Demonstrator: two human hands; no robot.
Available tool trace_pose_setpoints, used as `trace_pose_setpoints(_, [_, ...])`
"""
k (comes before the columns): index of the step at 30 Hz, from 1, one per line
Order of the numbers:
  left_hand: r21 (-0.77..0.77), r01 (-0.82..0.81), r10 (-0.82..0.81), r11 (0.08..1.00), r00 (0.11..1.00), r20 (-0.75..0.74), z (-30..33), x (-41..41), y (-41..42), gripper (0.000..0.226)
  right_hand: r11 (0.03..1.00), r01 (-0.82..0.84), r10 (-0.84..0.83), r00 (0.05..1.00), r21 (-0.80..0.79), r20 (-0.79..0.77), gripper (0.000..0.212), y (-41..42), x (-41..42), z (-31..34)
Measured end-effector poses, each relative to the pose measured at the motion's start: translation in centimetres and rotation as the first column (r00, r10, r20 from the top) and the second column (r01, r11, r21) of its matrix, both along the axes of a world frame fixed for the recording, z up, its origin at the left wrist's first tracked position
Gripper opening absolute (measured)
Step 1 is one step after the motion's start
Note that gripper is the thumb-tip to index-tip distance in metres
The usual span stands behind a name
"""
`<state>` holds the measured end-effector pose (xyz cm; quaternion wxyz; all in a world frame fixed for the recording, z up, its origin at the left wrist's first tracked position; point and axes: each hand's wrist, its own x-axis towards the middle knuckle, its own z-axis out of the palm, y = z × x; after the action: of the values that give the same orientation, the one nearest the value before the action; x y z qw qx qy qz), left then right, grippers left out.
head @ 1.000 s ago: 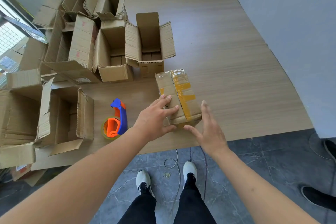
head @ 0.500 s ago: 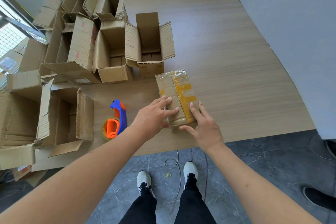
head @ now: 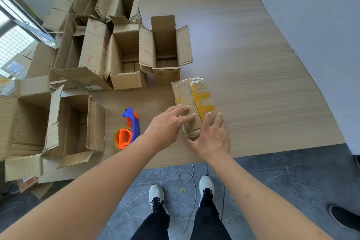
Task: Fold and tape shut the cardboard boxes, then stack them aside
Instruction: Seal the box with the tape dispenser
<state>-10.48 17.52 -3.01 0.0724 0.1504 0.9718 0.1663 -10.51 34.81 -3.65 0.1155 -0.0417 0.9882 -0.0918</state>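
A small closed cardboard box (head: 194,95), sealed with clear and yellow tape, lies on the wooden table (head: 253,84) near its front edge. My left hand (head: 167,126) lies flat on the box's near left top, fingers straight. My right hand (head: 212,138) covers the box's near end, fingers straight over the top and thumb at the lower corner. A blue and orange tape dispenser (head: 128,128) with a roll lies to the left of my left hand.
Several open cardboard boxes (head: 124,60) crowd the table's left and back left; one large open box (head: 76,124) stands by the dispenser. The table's right half is bare up to the grey wall (head: 311,15). A person's dark shoe (head: 344,218) is on the tiled floor at right.
My right hand has moved in from beside the box and now rests on its near end. My left hand stays on the box top.
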Motion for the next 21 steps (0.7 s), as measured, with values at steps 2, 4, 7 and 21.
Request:
trace_pose_setpoints(2, [0.032,-0.032,0.033,0.999,0.999,-0.033,-0.3,0.4,0.0,0.073,0.999,0.02,-0.02,1.0,0.035,0.002,0.118,-0.7,0.0,0.0])
trace_pose_setpoints(4, [0.024,-0.066,0.067,0.998,0.997,-0.046,-0.6,0.6,-0.1,0.076,0.998,0.02,-0.022,0.999,0.065,0.039,0.119,-1.0,-0.2,-0.2])
trace_pose_setpoints(7, [-0.018,-0.139,0.139,0.99,0.99,-0.005,-0.5,0.7,-0.4,0.078,0.995,-0.003,-0.002,0.999,0.102,0.051,0.122,-1.3,-0.3,-0.4])
trace_pose_setpoints(21, [-0.102,-0.24,0.251,0.965,0.962,0.111,0.2,1.3,-2.7,0.071,0.987,-0.022,0.003,0.993,0.162,0.117,0.123,-1.2,-0.5,-0.7])
